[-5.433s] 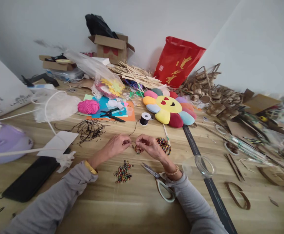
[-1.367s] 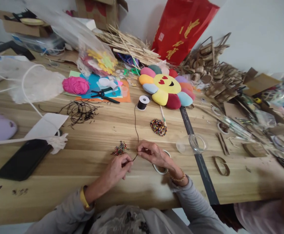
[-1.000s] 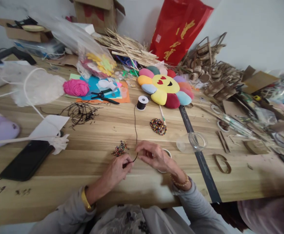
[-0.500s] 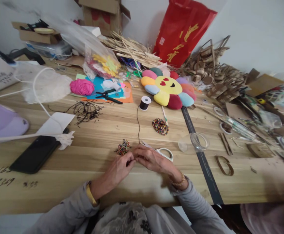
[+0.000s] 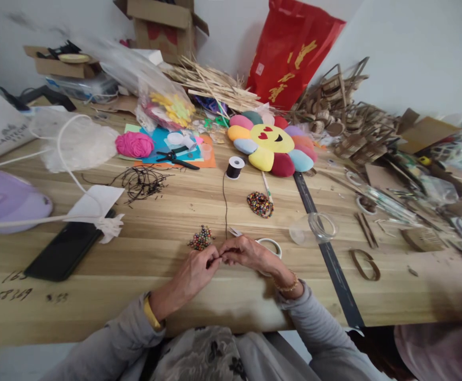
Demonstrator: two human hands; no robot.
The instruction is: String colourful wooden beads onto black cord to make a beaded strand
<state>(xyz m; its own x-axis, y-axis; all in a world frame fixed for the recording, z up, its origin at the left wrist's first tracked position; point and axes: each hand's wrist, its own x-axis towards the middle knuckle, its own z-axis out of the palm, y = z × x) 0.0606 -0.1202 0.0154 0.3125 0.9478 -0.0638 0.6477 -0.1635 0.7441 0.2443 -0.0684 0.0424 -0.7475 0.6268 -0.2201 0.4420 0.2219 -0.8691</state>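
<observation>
Wavy-lined wood makes the table (image 5: 107, 286), by a white wall (image 5: 413, 53). Left hand (image 5: 191, 275) and right hand (image 5: 250, 254) bend in close together, fingertips pinched on the thin black cord (image 5: 226, 217). It runs back to a round spool (image 5: 235, 168). Shiny little beads (image 5: 201, 238) lie in a heap just past the left hand.
</observation>
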